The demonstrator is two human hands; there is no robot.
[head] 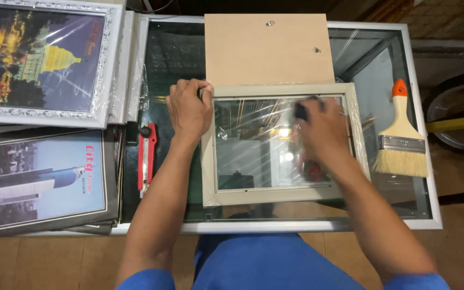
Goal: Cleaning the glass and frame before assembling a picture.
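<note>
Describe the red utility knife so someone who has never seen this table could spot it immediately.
Start at the glass-topped table with the pale picture frame in the middle. Just left of that frame, below the left hand, lies the red utility knife, lengthwise toward the person. It is the only slim red thing; the paintbrush lies far right.
</note>
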